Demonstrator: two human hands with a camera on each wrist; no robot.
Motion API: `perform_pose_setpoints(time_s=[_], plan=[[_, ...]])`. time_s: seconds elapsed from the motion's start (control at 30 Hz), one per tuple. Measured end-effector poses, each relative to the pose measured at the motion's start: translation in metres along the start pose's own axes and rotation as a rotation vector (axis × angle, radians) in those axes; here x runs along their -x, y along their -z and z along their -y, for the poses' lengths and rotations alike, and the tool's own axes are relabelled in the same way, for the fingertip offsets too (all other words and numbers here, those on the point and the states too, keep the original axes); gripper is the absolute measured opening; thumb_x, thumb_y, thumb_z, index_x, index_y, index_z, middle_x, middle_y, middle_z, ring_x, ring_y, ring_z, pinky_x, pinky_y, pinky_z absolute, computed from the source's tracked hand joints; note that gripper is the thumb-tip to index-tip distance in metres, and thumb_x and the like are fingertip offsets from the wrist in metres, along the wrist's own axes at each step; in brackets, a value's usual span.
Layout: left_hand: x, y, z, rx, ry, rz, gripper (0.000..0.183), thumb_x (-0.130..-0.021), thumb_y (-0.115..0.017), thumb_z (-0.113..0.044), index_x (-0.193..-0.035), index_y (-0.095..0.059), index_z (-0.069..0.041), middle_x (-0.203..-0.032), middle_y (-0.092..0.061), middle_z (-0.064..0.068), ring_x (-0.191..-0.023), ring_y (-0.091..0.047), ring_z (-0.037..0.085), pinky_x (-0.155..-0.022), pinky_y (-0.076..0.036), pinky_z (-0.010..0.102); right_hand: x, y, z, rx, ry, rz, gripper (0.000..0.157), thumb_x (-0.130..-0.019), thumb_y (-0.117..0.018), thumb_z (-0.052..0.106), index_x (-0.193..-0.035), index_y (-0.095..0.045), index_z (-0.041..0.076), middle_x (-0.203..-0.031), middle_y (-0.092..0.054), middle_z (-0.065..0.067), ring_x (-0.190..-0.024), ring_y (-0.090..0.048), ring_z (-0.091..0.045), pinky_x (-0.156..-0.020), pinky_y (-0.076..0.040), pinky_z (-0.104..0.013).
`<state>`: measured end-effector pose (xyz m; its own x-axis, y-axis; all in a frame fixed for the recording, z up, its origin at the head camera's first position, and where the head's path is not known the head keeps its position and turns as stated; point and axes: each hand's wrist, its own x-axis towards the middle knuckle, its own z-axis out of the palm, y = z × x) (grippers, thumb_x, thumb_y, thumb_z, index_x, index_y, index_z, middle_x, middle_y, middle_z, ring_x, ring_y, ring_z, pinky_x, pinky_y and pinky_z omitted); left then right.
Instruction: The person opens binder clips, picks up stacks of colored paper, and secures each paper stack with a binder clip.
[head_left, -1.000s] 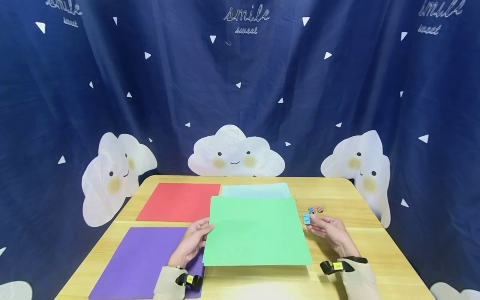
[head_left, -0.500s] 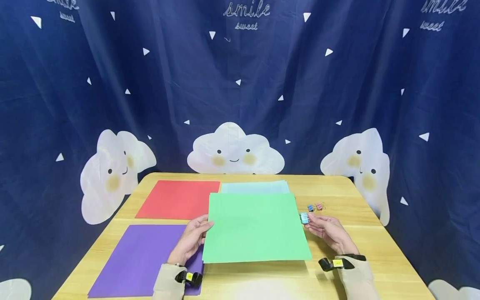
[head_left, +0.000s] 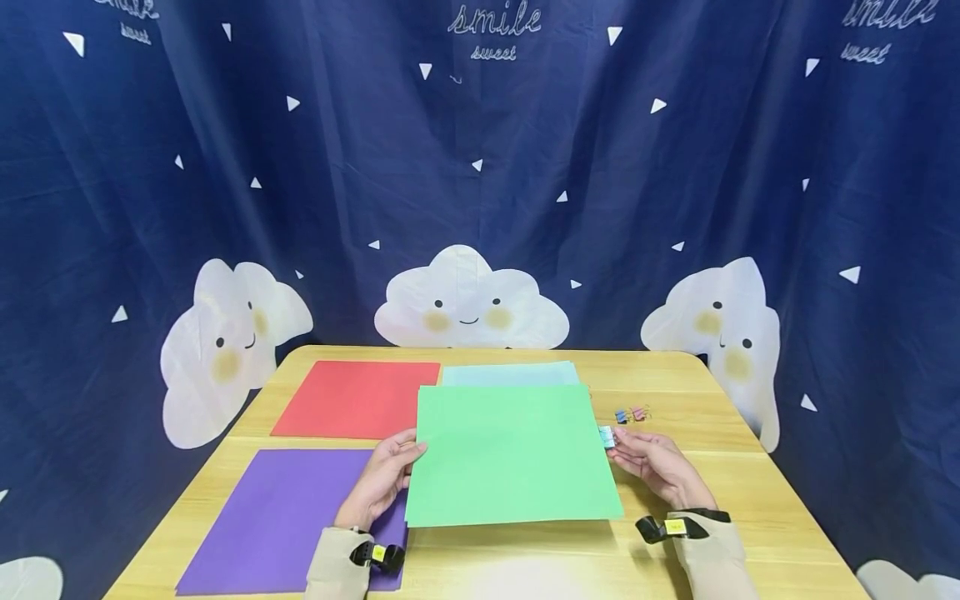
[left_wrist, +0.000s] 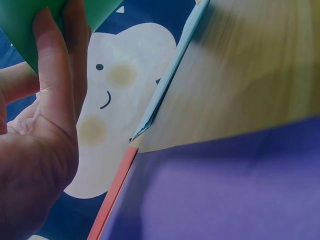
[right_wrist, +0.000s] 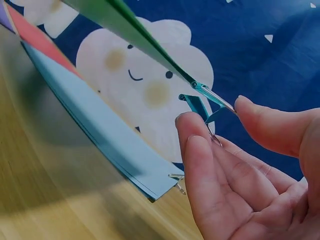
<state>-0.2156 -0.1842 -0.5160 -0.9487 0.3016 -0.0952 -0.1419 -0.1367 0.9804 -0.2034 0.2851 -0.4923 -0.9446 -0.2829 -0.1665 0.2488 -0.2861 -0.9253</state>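
Your right hand [head_left: 651, 463] has brought the small light-blue metal binder clip [right_wrist: 202, 102], pinched open, onto the right edge of the green paper stack [head_left: 512, 454], which your left hand [head_left: 384, 482] grips mid-table.

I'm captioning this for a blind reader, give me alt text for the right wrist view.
A right hand pinches a teal binder clip onto the edge of green paper. Below, a light blue paper stack lies on a wooden table.
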Motion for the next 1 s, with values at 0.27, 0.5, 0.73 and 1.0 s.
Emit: perform_pose_setpoints(time_s=[0.27, 0.5, 0.73, 1.0], plan=[[-0.0011, 0.0003, 0.0012, -0.005, -0.005, 0.012, 0.073, -0.106, -0.056, -0.013, -0.161, -0.013, 0.009, -0.106, -0.058, -0.004, -0.062, -0.049, -0.003, -0.056, -0.053, 0.015, 0.0000, 0.0016, 0.0001, -0.029, -0.009, 0.022, 0.029, -0.109, -0.052, 0.012, -0.098, -0.078, 0.018, -0.093, -0.081, 0.000, -0.089, -0.078, -0.010, -0.088, -0.062, -0.021], [-0.0015, -0.0017, -0.0015, 0.019, -0.010, 0.010, 0.064, -0.106, -0.055, -0.012, -0.158, -0.024, 0.008, -0.103, -0.064, -0.006, -0.062, -0.054, -0.002, -0.056, -0.054, 0.016, -0.0011, -0.0001, 0.0005, 0.002, -0.005, -0.020, 0.023, -0.107, -0.056, 0.014, -0.097, -0.076, 0.016, -0.091, -0.080, 0.001, -0.087, -0.077, -0.009, -0.086, -0.062, -0.021], [-0.0019, -0.0018, -0.0004, 0.026, -0.008, 0.014, 0.062, -0.106, -0.055, -0.011, -0.157, -0.026, 0.008, -0.099, -0.063, -0.007, -0.065, -0.057, 0.000, -0.058, -0.056, 0.018, -0.0009, 0.0008, -0.0002, -0.001, -0.014, -0.008, 0.024, -0.108, -0.054, 0.014, -0.098, -0.076, 0.016, -0.091, -0.079, 0.002, -0.088, -0.077, -0.008, -0.088, -0.061, -0.021], [-0.0023, -0.0015, 0.0005, -0.003, 0.011, -0.005, 0.071, -0.105, -0.057, -0.012, -0.160, -0.016, 0.008, -0.097, -0.059, -0.008, -0.063, -0.050, -0.002, -0.056, -0.054, 0.018, -0.0018, -0.0001, -0.0003, 0.008, -0.023, 0.002, 0.022, -0.107, -0.056, 0.014, -0.099, -0.076, 0.015, -0.092, -0.080, 0.002, -0.089, -0.077, -0.009, -0.089, -0.061, -0.021]])
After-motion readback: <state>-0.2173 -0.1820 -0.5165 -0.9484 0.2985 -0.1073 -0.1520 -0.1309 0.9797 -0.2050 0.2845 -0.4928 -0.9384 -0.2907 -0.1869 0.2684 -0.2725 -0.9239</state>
